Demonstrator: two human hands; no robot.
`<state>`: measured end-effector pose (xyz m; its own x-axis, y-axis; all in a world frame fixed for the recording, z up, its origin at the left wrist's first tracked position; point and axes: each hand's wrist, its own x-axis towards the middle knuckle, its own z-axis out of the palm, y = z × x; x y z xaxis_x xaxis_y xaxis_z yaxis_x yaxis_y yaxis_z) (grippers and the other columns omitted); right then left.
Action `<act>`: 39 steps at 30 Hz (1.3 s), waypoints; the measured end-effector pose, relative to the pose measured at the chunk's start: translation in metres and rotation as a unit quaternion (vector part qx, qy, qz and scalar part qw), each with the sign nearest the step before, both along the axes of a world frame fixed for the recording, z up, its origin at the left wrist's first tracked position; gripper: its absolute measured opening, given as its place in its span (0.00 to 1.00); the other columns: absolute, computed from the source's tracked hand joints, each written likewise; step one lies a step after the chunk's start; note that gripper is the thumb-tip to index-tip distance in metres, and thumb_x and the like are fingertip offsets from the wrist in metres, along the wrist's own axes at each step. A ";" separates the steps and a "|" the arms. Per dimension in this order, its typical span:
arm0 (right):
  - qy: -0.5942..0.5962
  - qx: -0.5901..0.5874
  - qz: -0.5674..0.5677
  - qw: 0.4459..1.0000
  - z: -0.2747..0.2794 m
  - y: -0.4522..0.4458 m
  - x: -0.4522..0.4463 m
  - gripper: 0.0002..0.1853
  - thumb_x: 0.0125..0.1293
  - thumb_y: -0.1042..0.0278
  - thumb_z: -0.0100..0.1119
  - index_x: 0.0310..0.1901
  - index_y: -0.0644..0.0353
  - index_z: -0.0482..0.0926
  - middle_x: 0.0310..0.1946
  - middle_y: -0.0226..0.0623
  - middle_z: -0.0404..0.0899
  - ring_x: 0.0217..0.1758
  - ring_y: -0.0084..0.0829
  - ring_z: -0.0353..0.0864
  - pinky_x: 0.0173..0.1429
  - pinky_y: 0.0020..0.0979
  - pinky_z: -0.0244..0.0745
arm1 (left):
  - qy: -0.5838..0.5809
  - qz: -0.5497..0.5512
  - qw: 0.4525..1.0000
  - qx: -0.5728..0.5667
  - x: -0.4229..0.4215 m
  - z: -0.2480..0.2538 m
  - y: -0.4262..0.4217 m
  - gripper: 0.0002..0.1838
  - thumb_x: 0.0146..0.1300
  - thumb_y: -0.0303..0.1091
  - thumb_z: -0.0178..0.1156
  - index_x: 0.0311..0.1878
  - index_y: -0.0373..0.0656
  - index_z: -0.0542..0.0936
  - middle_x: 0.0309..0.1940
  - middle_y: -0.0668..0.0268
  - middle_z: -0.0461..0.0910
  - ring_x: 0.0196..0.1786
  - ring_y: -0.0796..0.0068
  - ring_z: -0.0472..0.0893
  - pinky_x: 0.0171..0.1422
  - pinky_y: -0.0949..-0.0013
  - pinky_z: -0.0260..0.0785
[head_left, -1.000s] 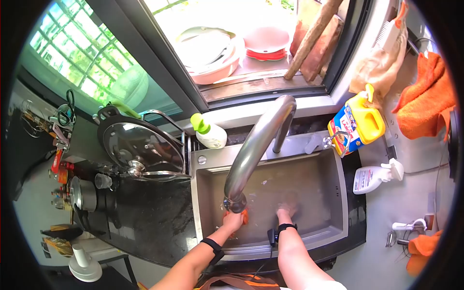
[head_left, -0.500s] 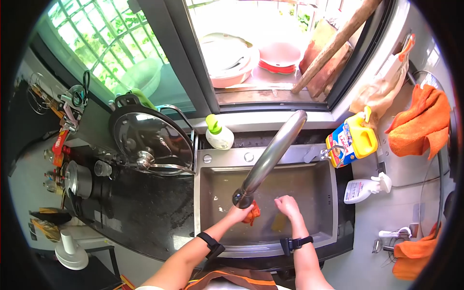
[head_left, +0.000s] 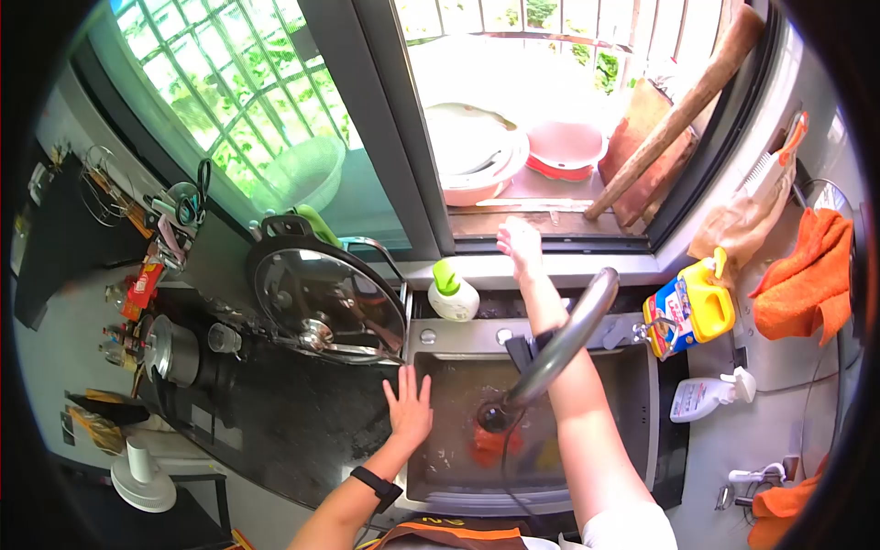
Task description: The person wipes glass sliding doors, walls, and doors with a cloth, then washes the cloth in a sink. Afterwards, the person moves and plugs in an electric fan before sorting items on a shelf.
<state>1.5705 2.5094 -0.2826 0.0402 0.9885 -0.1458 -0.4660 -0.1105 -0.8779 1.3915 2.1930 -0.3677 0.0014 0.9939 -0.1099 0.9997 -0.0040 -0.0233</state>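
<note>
Nearest, a crumpled orange-red cloth (head_left: 495,444) lies low in the sink (head_left: 467,341), right below the round black end of the faucet (head_left: 576,341); it is bunched and blurred, so its long axis cannot be told. A small yellowish patch (head_left: 548,456) shows to its right, too faint to name. The left hand (head_left: 410,417) is the nearer of the 2 to the cloth: it hangs over the sink's left edge, fingers spread wide and pointing away from the person, with nothing in it, and the cloth lies to its right and slightly nearer the person, apart from it. Left of this hand is the dark desk (head_left: 293,422). Right of the sink, a white spray bottle (head_left: 701,400) lies on its side in this view. Behind the sink's left part, a pump bottle (head_left: 454,301) with a green top is beside a large glass lid (head_left: 321,284), and at the right far corner is a yellow jug (head_left: 704,307). The right arm stretches across the sink, partly behind the faucet, so its hand is well past the cloth. That right hand (head_left: 521,246) is over the window ledge (head_left: 587,266), fingers loosely parted, nothing visible in it; whether it touches the ledge cannot be told. Beyond it, outside, are pink basins (head_left: 564,145) and a wooden pole (head_left: 678,117).
</note>
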 end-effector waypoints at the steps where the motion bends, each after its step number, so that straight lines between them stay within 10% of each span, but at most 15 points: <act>1: 0.044 -0.028 -0.017 0.999 -0.006 0.023 -0.006 0.05 0.66 0.65 0.54 0.32 0.51 0.74 0.21 0.22 0.69 0.23 0.18 0.67 0.27 0.23 0.65 | -0.001 0.000 1.000 -0.021 -0.011 -0.002 -0.001 0.43 0.49 0.41 0.67 0.70 0.51 0.61 0.74 0.49 0.43 0.75 0.46 0.43 0.71 0.32 0.35; 3: 0.079 -0.072 0.035 0.994 -0.019 0.064 -0.002 0.22 0.65 0.58 0.58 0.54 0.64 0.70 0.48 0.46 0.75 0.46 0.38 0.77 0.47 0.34 0.76 | -0.040 -0.011 0.998 -0.054 -0.023 -0.004 -0.005 0.43 0.48 0.40 0.67 0.70 0.53 0.61 0.74 0.49 0.41 0.75 0.43 0.42 0.71 0.32 0.36; 15: 0.004 0.011 0.011 1.000 -0.036 0.096 -0.022 0.16 0.63 0.57 0.60 0.47 0.58 0.75 0.34 0.33 0.76 0.37 0.26 0.75 0.40 0.28 0.72 | -0.081 0.018 0.996 -0.032 -0.027 -0.013 -0.001 0.37 0.47 0.32 0.64 0.65 0.53 0.68 0.73 0.53 0.46 0.75 0.44 0.44 0.70 0.30 0.37; 18: -0.013 0.060 -0.010 0.998 0.002 -0.018 -0.024 0.11 0.71 0.64 0.49 0.46 0.62 0.75 0.33 0.34 0.79 0.32 0.23 0.77 0.37 0.24 0.71 | -0.085 0.011 0.996 -0.014 -0.029 -0.015 0.000 0.34 0.47 0.31 0.63 0.62 0.53 0.72 0.74 0.55 0.46 0.75 0.46 0.45 0.70 0.30 0.38; 23: -0.203 0.061 0.118 0.970 -0.088 -0.199 0.025 0.16 0.73 0.62 0.45 0.32 0.62 0.76 0.19 0.31 0.76 0.22 0.20 0.74 0.27 0.22 0.66 | -0.080 -0.009 0.996 0.041 -0.030 -0.015 -0.003 0.29 0.46 0.28 0.62 0.57 0.47 0.75 0.73 0.51 0.45 0.74 0.44 0.46 0.71 0.33 0.39; 26: -0.521 0.014 0.229 0.822 -0.152 -0.267 0.041 0.13 0.61 0.59 0.59 0.43 0.57 0.78 0.33 0.47 0.80 0.38 0.45 0.80 0.45 0.42 0.74 | -0.072 0.003 0.997 0.000 -0.031 -0.023 -0.005 0.29 0.47 0.33 0.63 0.58 0.49 0.75 0.75 0.55 0.43 0.75 0.47 0.43 0.72 0.35 0.38; 29: -0.652 0.124 0.363 0.654 -0.210 -0.314 0.036 0.33 0.54 0.55 0.66 0.62 0.46 0.67 0.59 0.62 0.65 0.57 0.58 0.72 0.61 0.50 0.68 | -0.086 -0.005 0.996 -0.014 -0.031 -0.017 -0.008 0.30 0.47 0.35 0.65 0.58 0.47 0.74 0.75 0.53 0.42 0.76 0.46 0.42 0.72 0.35 0.37; 32: -0.618 -0.129 0.412 0.657 -0.253 -0.325 0.032 0.35 0.53 0.57 0.67 0.63 0.45 0.65 0.62 0.55 0.65 0.59 0.50 0.73 0.62 0.47 0.69 | -0.169 -0.024 0.984 0.057 -0.024 -0.017 -0.016 0.26 0.49 0.33 0.64 0.53 0.39 0.74 0.72 0.44 0.45 0.75 0.42 0.41 0.73 0.37 0.38; 35: -0.669 -0.073 0.300 0.676 -0.258 -0.320 0.037 0.33 0.53 0.57 0.66 0.62 0.48 0.66 0.56 0.51 0.73 0.57 0.45 0.76 0.60 0.42 0.71 | -0.375 -0.034 0.915 0.142 0.016 -0.034 -0.044 0.17 0.50 0.26 0.62 0.45 0.42 0.75 0.66 0.46 0.59 0.72 0.39 0.53 0.73 0.43 0.48; 37: -0.541 -0.135 0.271 0.785 -0.261 -0.324 0.044 0.25 0.56 0.56 0.63 0.54 0.56 0.75 0.42 0.49 0.81 0.48 0.46 0.80 0.53 0.37 0.75 | -0.567 0.159 0.806 -0.061 0.050 -0.058 -0.063 0.18 0.62 0.44 0.58 0.52 0.47 0.75 0.61 0.49 0.66 0.67 0.40 0.61 0.68 0.46 0.57; 39: -0.494 -0.168 0.279 0.806 -0.181 -0.328 0.031 0.21 0.57 0.50 0.59 0.45 0.57 0.80 0.45 0.47 0.80 0.52 0.44 0.79 0.53 0.40 0.74 | -0.669 0.455 0.513 -0.288 0.079 -0.028 -0.053 0.28 0.66 0.61 0.46 0.57 0.50 0.73 0.57 0.55 0.72 0.63 0.48 0.69 0.66 0.50 0.61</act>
